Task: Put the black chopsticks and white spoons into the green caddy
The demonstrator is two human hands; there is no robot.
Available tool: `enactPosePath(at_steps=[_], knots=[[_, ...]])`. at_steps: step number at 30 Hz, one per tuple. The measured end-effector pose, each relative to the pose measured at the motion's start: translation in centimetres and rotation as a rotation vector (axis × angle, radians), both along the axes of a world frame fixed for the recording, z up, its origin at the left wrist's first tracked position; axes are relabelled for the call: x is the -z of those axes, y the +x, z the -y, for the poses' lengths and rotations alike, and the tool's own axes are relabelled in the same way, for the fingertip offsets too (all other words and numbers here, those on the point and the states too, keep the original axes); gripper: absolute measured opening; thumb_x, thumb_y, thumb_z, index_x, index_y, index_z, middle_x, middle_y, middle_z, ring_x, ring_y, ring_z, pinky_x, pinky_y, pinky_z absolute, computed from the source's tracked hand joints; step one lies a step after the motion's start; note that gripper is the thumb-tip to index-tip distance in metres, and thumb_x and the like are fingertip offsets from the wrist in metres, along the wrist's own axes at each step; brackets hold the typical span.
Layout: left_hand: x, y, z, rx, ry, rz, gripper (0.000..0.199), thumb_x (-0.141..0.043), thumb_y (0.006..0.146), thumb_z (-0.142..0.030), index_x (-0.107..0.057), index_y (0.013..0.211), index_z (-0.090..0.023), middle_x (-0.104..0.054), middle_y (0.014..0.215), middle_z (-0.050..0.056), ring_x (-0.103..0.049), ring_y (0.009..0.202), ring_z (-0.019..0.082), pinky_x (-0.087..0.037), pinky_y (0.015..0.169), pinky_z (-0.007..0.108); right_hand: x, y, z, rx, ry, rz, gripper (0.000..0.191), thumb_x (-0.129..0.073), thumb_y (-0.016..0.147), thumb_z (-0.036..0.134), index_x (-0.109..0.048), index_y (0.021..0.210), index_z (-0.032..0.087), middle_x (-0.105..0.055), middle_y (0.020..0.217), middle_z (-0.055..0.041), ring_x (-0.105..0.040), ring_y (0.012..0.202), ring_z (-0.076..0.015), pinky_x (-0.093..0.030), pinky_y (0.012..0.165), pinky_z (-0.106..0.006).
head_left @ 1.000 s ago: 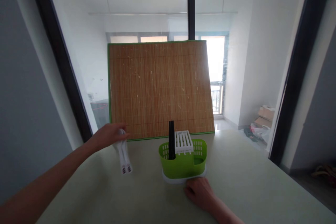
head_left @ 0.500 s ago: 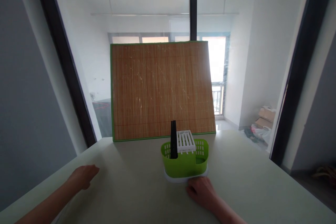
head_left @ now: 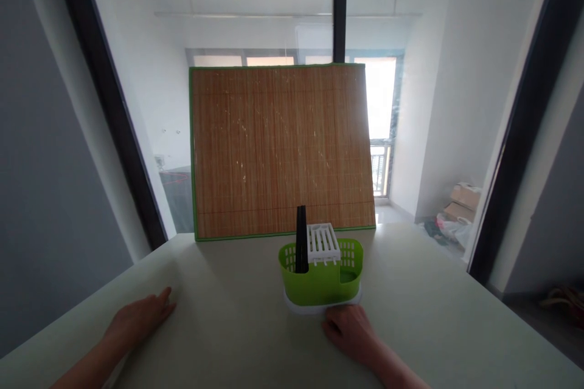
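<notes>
Head view: locate the green basket (head_left: pixel 314 289) just beyond the right hand (head_left: pixel 349 325) and mostly to its left. Read its long axis as running left to right, crosswise ahead of that hand. Take the right hand as the nearer of the two; place the left hand (head_left: pixel 141 317) well apart, with the basket to its right and somewhat farther out. Observe the right hand in a loose curl, fingers folded together, close against the near edge of the white base (head_left: pixel 303 309); cannot tell touching from a narrow gap there. Observe the left hand low at the table (head_left: pixel 237 310), pointing forward and to the right; palm side hidden, so cannot tell whether empty or clamped on something. Register also a pale edge (head_left: pixel 113 375) behind the left hand, too obscured to identify. Find the black sticks (head_left: pixel 301 240) beyond the right hand and to its left, nearly upright, rising from the basket's left part. Find the white slotted tray (head_left: pixel 323 242) just right of the sticks, over the basket's middle, with small hooks along the edge toward the right hand. Farther out than both hands, note the bamboo mat (head_left: pixel 283 146), propped up behind the basket.
</notes>
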State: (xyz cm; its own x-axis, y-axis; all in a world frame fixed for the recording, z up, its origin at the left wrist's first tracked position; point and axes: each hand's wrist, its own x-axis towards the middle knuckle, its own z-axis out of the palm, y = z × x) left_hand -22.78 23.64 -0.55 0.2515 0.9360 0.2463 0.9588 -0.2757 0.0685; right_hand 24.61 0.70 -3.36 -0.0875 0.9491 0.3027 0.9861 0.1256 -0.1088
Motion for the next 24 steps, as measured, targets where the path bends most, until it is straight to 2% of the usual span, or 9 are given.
enactPosePath(at_steps=[3, 5, 7, 10, 12, 15, 19, 22, 24], knots=[[0.0, 0.7, 0.4, -0.145, -0.09, -0.178, 0.039, -0.031, 0.073, -0.051, -0.052, 0.096, -0.028, -0.067, 0.08, 0.005, -0.061, 0.074, 0.026, -0.039, 0.062, 0.032, 0.1, 0.1, 0.0, -0.001, -0.007, 0.003, 0.023, -0.044, 0.082, 0.031, -0.059, 0.068, 0.019, -0.065, 0.07, -0.0013, -0.055, 0.063, -0.0131, -0.023, 0.054, -0.026], [-0.8, 1.6, 0.8, -0.193, -0.081, -0.242, 0.044, -0.032, 0.075, -0.055, -0.053, 0.1, -0.026, -0.066, 0.087, 0.007, -0.061, 0.077, 0.027, -0.04, 0.062, 0.033, 0.2, 0.1, 0.0, -0.002, -0.009, 0.006, 0.024, -0.044, 0.083, 0.031, -0.058, 0.069, 0.02, -0.065, 0.07, -0.0011, -0.055, 0.063, -0.013, -0.022, 0.054, -0.026], [-2.3, 3.2, 1.6, -0.195, 0.003, -0.288, 0.049, -0.031, 0.077, -0.057, -0.052, 0.104, -0.022, -0.064, 0.096, 0.01, -0.059, 0.08, 0.029, -0.041, 0.062, 0.035, 0.2, 0.2, 0.0, -0.005, -0.008, 0.007, 0.023, -0.044, 0.083, 0.032, -0.058, 0.069, 0.02, -0.065, 0.071, -0.0009, -0.055, 0.063, -0.013, -0.021, 0.053, -0.026], [-5.7, 7.0, 3.0, -0.126, 0.158, -0.248, 0.052, -0.029, 0.081, -0.055, -0.051, 0.11, -0.018, -0.059, 0.104, 0.013, -0.057, 0.086, 0.03, -0.042, 0.065, 0.036, 0.1, 0.2, -0.1, -0.015, -0.003, 0.006, 0.023, -0.045, 0.083, 0.032, -0.057, 0.069, 0.02, -0.065, 0.07, -0.0003, -0.055, 0.062, -0.0128, -0.02, 0.053, -0.026], [-8.1, 10.6, 3.9, -0.034, 0.171, -0.068, 0.052, -0.028, 0.083, -0.058, -0.052, 0.11, -0.021, -0.059, 0.107, 0.01, -0.056, 0.092, 0.028, -0.042, 0.068, 0.034, 0.1, 0.2, -0.1, -0.021, 0.003, 0.003, 0.022, -0.044, 0.083, 0.031, -0.057, 0.069, 0.02, -0.065, 0.069, -0.0002, -0.055, 0.062, -0.0129, -0.019, 0.053, -0.026], [-10.6, 16.9, 4.7, 0.102, 0.074, 0.215, 0.055, -0.03, 0.081, -0.064, -0.055, 0.11, -0.024, -0.061, 0.102, 0.006, -0.057, 0.091, 0.025, -0.042, 0.072, 0.033, 0.1, 0.2, -0.1, -0.025, 0.011, -0.002, 0.022, -0.044, 0.083, 0.03, -0.056, 0.068, 0.02, -0.065, 0.07, -0.0006, -0.056, 0.062, -0.0132, -0.018, 0.054, -0.027], [-12.2, 25.0, 4.9, 0.34, -0.105, 0.523, 0.065, -0.045, 0.074, -0.066, -0.052, 0.118, -0.018, -0.062, 0.106, 0.011, -0.057, 0.094, 0.025, -0.042, 0.079, 0.033, 0.1, 0.2, 0.1, -0.026, 0.02, 0.002, 0.023, -0.043, 0.084, 0.03, -0.055, 0.068, 0.02, -0.065, 0.069, 0.0, -0.055, 0.061, -0.0123, -0.017, 0.053, -0.027], [-12.9, 29.9, 4.9, 0.358, -0.287, 0.847, 0.074, -0.057, 0.069, -0.062, -0.047, 0.124, -0.013, -0.057, 0.115, 0.017, -0.054, 0.103, 0.026, -0.041, 0.083, 0.032, 0.0, 0.2, 0.2, -0.024, 0.024, 0.009, 0.023, -0.043, 0.084, 0.03, -0.055, 0.068, 0.02, -0.065, 0.068, 0.0006, -0.054, 0.06, -0.0119, -0.016, 0.053, -0.027], [-13.5, 32.5, 4.9, 0.346, -0.391, 1.077, 0.074, -0.064, 0.065, -0.057, -0.049, 0.121, -0.011, -0.057, 0.115, 0.019, -0.055, 0.101, 0.026, -0.043, 0.08, 0.032, 0.0, 0.2, 0.2, -0.021, 0.026, 0.015, 0.023, -0.043, 0.084, 0.031, -0.055, 0.068, 0.02, -0.065, 0.068, 0.0004, -0.054, 0.06, -0.0118, -0.016, 0.053, -0.027]])
